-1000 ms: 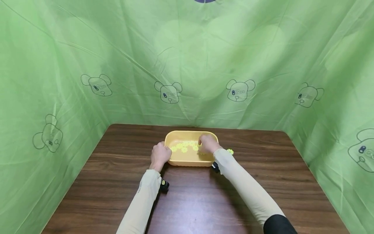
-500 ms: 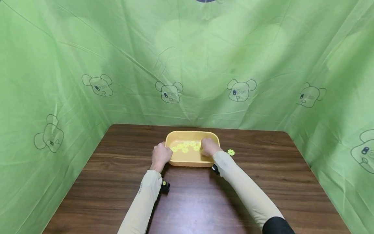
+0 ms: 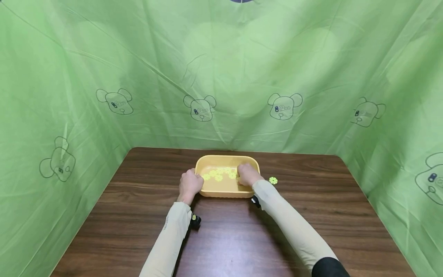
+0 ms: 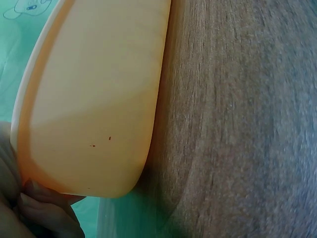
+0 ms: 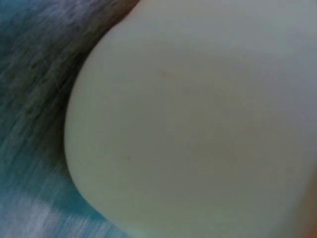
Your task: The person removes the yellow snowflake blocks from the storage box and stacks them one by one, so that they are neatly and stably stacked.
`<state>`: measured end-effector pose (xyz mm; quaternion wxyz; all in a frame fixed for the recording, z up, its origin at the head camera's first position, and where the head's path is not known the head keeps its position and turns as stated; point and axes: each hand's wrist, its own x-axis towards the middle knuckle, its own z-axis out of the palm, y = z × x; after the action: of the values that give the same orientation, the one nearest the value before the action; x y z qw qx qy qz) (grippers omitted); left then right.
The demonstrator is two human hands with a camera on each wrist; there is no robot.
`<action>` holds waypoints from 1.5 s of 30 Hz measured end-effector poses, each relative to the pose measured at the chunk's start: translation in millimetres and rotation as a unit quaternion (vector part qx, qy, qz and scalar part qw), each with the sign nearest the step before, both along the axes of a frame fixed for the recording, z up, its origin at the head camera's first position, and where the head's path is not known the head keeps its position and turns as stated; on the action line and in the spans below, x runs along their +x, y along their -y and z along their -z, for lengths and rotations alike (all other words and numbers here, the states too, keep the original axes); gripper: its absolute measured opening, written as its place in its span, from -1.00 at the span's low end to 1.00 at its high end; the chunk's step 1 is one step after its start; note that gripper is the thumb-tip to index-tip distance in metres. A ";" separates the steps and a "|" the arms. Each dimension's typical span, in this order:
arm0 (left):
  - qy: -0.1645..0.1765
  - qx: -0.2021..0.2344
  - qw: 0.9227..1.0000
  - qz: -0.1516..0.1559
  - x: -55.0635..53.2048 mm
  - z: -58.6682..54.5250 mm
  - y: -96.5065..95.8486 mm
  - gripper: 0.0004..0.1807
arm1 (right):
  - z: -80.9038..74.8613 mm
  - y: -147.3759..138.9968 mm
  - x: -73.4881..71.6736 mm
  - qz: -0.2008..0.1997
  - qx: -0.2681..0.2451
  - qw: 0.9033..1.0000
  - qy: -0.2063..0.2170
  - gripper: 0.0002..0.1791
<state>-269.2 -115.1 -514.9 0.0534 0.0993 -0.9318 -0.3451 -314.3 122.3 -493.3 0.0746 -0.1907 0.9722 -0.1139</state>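
Head view: green flower piece (image 3: 273,180) lies right of yellow tray (image 3: 221,191).

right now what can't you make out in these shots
- Right hand fingertips: head view, hidden under the hand's own back inside the yellow tray; whether they pinch a flower piece cannot be told.
- Flower pieces in the tray: head view, too small to count.
- Right wrist view: blurred, filled by the pale tray wall.
- Left hand grip: left wrist view, cut off at the bottom-left corner.
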 end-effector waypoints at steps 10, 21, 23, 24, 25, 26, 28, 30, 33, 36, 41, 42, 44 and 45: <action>0.001 -0.001 1.000 0.000 -1.0 1.4 0.2 -0.65 | 0.9 -1.8 4.0 0.002 -0.020 0.999 -0.025 -0.77; 0.003 -0.004 1.000 0.001 -3.2 0.8 -0.6 -0.64 | 0.7 -3.4 5.3 -0.006 -0.024 0.999 -0.046 -0.84; 0.003 -0.004 1.000 0.001 -4.0 0.7 -0.5 -0.64 | -0.2 -3.8 5.5 -0.012 -0.029 0.998 -0.051 -0.85; 0.003 -0.004 1.000 0.000 -4.3 0.6 -0.4 -0.65 | -0.9 -4.3 5.5 -0.016 -0.035 0.998 -0.050 -0.84; 0.002 -0.003 1.000 0.001 -4.6 0.6 -0.2 -0.65 | -1.8 -5.0 5.2 -0.020 -0.043 0.998 -0.052 -0.83; 0.002 -0.002 1.000 0.001 -4.8 0.5 0.0 -0.66 | -3.1 -6.2 4.7 -0.024 -0.053 0.997 -0.052 -0.82; 0.000 -0.003 1.000 0.000 -5.2 0.6 0.3 -0.68 | -6.7 -10.3 2.5 -0.033 -0.077 0.995 -0.050 -0.85; -0.002 -0.002 1.000 -0.002 -5.5 0.8 0.8 -0.70 | -14.6 -16.5 -0.6 -0.037 -0.107 0.993 -0.043 -0.92; -0.001 0.000 1.000 -0.001 -6.6 1.3 1.1 -0.71 | -32.6 -30.8 -6.6 -0.017 -0.153 0.988 -0.021 -0.93; 0.001 0.005 1.000 0.005 -7.9 1.2 1.9 -0.71 | -51.5 -49.9 -12.5 0.021 -0.192 0.981 -0.002 -0.87; 0.001 0.005 1.000 0.014 -10.2 -0.7 3.7 -0.70 | -68.3 -84.3 -20.0 0.062 -0.220 0.973 0.010 -0.85; 0.002 0.005 1.000 0.015 -10.6 -1.2 4.0 -0.70 | -69.6 -90.6 -20.7 0.067 -0.221 0.973 0.011 -0.84; 0.004 0.005 1.000 0.016 -10.9 -2.8 4.6 -0.70 | -70.7 -102.5 -21.8 0.075 -0.219 0.973 0.014 -0.83; 0.005 0.006 1.000 0.017 -11.1 -3.4 4.9 -0.70 | -70.9 -107.9 -22.1 0.080 -0.216 0.973 0.015 -0.83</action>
<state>-280.4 -120.0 -511.5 0.0417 0.0854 -0.9315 -0.3511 -336.3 230.3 -422.4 0.0368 -0.1222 0.9355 -0.3296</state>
